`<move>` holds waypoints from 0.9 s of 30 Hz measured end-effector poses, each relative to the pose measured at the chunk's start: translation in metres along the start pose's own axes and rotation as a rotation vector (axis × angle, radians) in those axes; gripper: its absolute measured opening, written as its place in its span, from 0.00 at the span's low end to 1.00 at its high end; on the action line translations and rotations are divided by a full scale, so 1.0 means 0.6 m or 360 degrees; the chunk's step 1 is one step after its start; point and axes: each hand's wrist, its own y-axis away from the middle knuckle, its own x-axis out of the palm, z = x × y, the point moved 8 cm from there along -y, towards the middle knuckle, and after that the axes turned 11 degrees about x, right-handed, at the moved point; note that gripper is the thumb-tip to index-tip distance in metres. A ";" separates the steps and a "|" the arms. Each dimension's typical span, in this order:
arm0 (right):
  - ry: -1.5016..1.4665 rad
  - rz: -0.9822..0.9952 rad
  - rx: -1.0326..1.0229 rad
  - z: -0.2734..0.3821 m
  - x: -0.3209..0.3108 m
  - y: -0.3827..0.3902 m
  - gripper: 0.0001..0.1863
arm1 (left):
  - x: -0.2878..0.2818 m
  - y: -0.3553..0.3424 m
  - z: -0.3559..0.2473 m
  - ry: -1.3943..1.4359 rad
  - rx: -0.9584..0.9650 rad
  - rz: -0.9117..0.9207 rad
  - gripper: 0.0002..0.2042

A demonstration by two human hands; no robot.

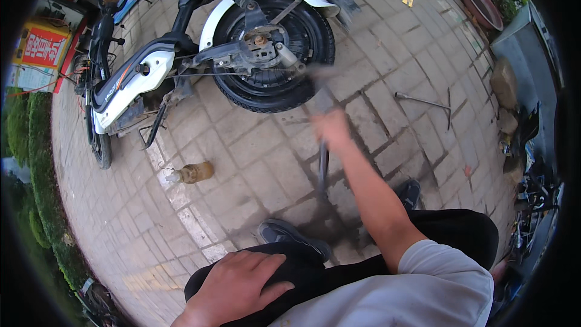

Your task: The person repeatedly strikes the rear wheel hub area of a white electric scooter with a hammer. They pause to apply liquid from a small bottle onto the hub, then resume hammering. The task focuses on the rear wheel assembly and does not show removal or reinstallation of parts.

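Observation:
My right hand (333,128) is stretched out ahead, closed around a long-handled tool. The tool's dark handle (323,172) extends below my fist. Its upper end is smeared by motion beside the rear wheel (324,42) of a white and black electric scooter (136,75), so its kind is unclear. I cannot tell whether it touches the wheel. Around the wheel's hub, metal parts (260,45) are exposed. My left hand (239,281) lies on my left knee, fingers stretched out and holding nothing.
A bottle with brownish liquid (196,172) is on the paving left of my feet. A T-shaped wrench (423,101) lies to the right. A yellow card (408,0) lies farther off. Stones (504,85) and a grey metal box (526,48) line the right edge.

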 end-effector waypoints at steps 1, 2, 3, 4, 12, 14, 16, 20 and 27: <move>0.0386 0.0266 -0.0025 -0.046 0.055 0.008 0.14 | 0.000 0.000 -0.001 0.0017 -0.0001 -0.0018 0.20; 0.0612 0.0337 -0.0054 -0.092 0.104 0.024 0.12 | 0.000 0.000 -0.002 0.0036 -0.0002 -0.0026 0.20; 0.1008 0.0387 -0.0171 -0.126 0.147 0.045 0.16 | 0.001 0.000 -0.003 0.0059 0.0002 -0.0031 0.20; 0.1307 0.0418 -0.0491 -0.137 0.202 0.083 0.19 | 0.001 0.000 -0.002 0.0053 -0.0004 -0.0047 0.20; 0.1475 0.1186 -0.0261 -0.047 0.291 0.195 0.16 | 0.006 0.009 0.001 0.0011 -0.0105 -0.0116 0.21; 0.1165 0.0384 -0.0212 0.010 0.191 0.096 0.19 | 0.006 0.011 0.001 0.0019 -0.0092 -0.0115 0.21; 0.0360 0.0359 -0.0005 0.005 0.112 0.050 0.17 | 0.005 0.010 0.002 0.0017 -0.0070 -0.0125 0.21; -0.0107 -0.0331 -0.0241 0.027 -0.025 0.062 0.12 | 0.005 0.006 0.007 0.0012 0.0010 -0.0073 0.21; -0.1318 -0.0528 -0.0160 0.070 -0.161 0.006 0.13 | 0.001 0.011 0.007 -0.0018 0.0055 -0.0084 0.21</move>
